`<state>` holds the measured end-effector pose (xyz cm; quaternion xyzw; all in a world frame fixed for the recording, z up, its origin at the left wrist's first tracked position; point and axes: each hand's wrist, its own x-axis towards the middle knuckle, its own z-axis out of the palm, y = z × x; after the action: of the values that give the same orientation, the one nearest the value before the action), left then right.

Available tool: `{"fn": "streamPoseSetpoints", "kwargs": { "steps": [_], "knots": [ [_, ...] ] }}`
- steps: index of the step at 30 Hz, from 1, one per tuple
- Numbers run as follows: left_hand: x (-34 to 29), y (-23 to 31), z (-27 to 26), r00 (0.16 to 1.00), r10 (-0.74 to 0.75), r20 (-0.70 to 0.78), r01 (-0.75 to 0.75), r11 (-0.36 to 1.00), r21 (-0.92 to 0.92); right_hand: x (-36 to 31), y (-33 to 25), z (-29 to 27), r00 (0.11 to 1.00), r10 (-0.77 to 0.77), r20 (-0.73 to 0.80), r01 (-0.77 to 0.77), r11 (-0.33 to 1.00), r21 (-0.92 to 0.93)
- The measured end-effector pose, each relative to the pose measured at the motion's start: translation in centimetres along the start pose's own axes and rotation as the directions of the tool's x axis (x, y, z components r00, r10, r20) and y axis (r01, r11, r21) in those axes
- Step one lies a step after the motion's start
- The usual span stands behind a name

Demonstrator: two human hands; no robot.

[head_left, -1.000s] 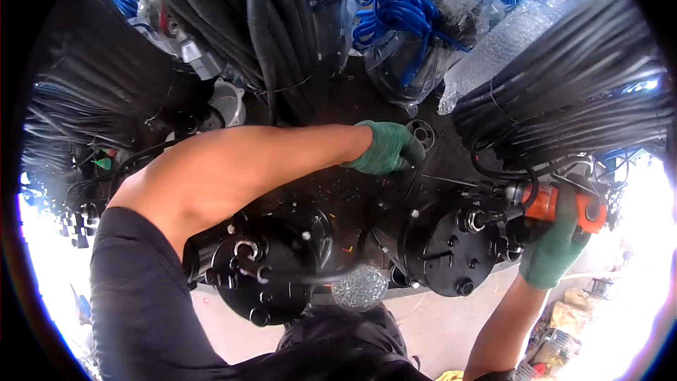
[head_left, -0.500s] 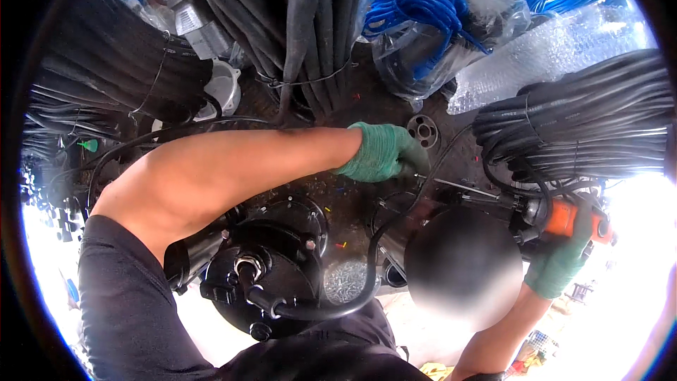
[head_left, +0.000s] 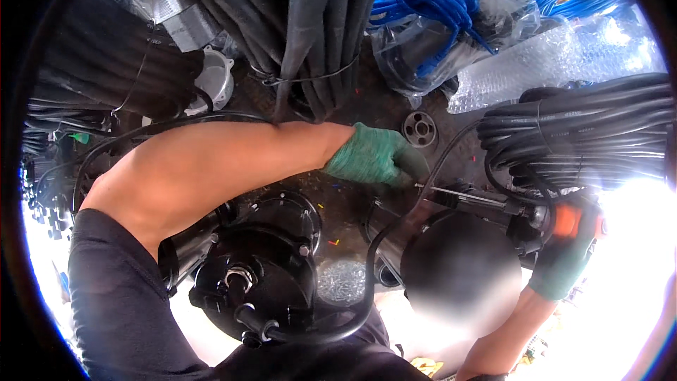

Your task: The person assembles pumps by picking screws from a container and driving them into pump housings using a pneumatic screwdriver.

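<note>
My right hand (head_left: 564, 268), in a green glove, grips an orange and black power drill (head_left: 568, 221) at the right. A long thin metal bit (head_left: 465, 195) runs left from it. My left hand (head_left: 384, 159), gloved in green with darkened fingertips, is closed at the tip of that bit. What its fingers pinch, if anything, is hidden. Below my left forearm lies a round black motor or pump housing (head_left: 247, 279), a thick cable (head_left: 338, 328) rising from its fitting. A second cylindrical body (head_left: 381, 240) lies near the bit, partly covered by a blurred round patch.
Bundled black cables (head_left: 578, 127) lie at the right, with more thick black cable (head_left: 317, 28) at the back. Blue cable coils (head_left: 437, 0) and bubble wrap (head_left: 522, 63) are behind. A metal ring with holes (head_left: 419, 129) and a bowl of small screws (head_left: 342, 281) sit on the dark bench.
The view has shifted slightly. My left hand has moved a little left, and the drill bit's tip has come left and down with it. The drill has turned slightly in my right hand.
</note>
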<state>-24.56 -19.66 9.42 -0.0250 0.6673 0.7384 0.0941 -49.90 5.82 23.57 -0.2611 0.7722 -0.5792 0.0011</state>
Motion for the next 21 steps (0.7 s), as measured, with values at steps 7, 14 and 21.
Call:
{"fn": "streamPoseSetpoints", "kwargs": {
  "steps": [7,14,21],
  "knots": [
    [0.5,-0.8,0.1,0.995,0.086,-0.042,-0.073,0.966,0.249,-1.5,-3.7,3.0,0.983,0.103,0.155,-0.135,0.968,0.21],
    [1.8,-1.8,1.2,0.995,0.006,-0.095,0.027,0.938,0.345,-0.5,-0.9,-0.4,0.965,0.081,0.248,-0.143,0.96,0.242],
    [2.4,-2.0,1.6,0.987,-0.079,-0.137,0.139,0.841,0.522,-3.3,-3.4,1.8,0.925,-0.072,0.374,0.056,0.997,0.054]
  ]
}}
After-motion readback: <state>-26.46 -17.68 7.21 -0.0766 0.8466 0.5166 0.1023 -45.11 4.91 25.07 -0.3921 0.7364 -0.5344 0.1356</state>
